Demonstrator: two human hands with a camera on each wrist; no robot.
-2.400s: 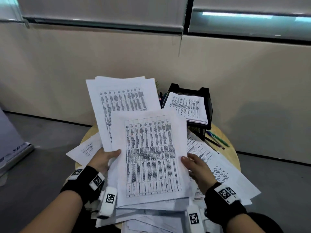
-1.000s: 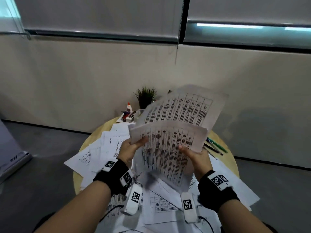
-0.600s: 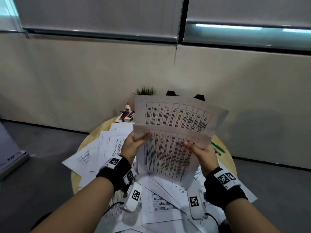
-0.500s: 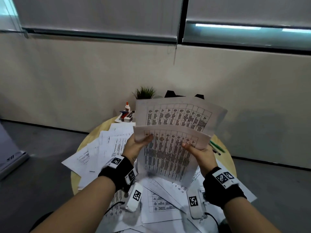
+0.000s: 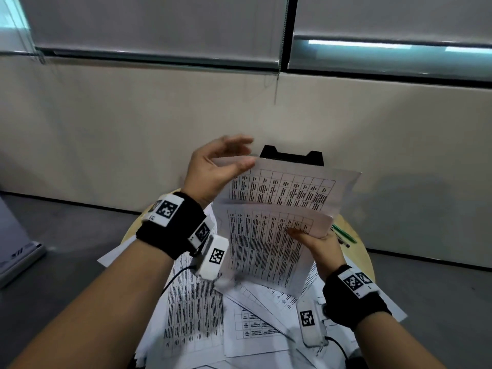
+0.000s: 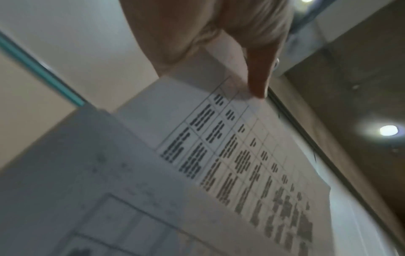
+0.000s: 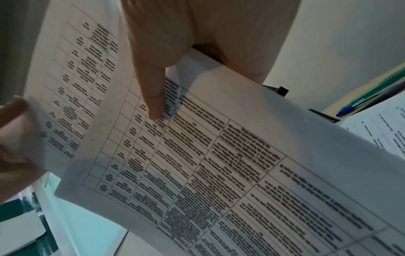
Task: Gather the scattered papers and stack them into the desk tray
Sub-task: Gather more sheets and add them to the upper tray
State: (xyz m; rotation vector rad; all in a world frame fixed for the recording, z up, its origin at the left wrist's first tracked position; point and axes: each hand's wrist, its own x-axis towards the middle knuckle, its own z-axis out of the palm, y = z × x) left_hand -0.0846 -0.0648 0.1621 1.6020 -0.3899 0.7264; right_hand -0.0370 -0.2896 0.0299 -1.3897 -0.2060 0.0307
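Head view, with wrist views as insets. The right hand [image 5: 318, 247] pinches the lower sheaf of printed sheets [image 5: 262, 251] by its right edge, thumb on the printed face and fingers behind. The left hand [image 5: 213, 171] pinches the near left corner of the upper sheet [image 5: 290, 191], thumb on top and the remaining fingers spread loosely above the paper. The two layers are fanned, the upper sheet's long axis running roughly from 9 to 3 o'clock and the lower sheaf slanting down toward 7 o'clock.

The black desk tray [image 5: 291, 157] stands at 12 o'clock from the held papers, directly behind them; only its two rear posts show above the upper sheet's far edge, and its contents are hidden. The left hand lies nearer the tray, just at its 9 o'clock side; the right hand is lower, toward 5 o'clock.

More loose papers [image 5: 194, 315] cover the round table [image 5: 356, 249] below, and pens [image 5: 343, 235] lie at its right rim. The coming move likely squares the fan before it is carried forward to the tray.
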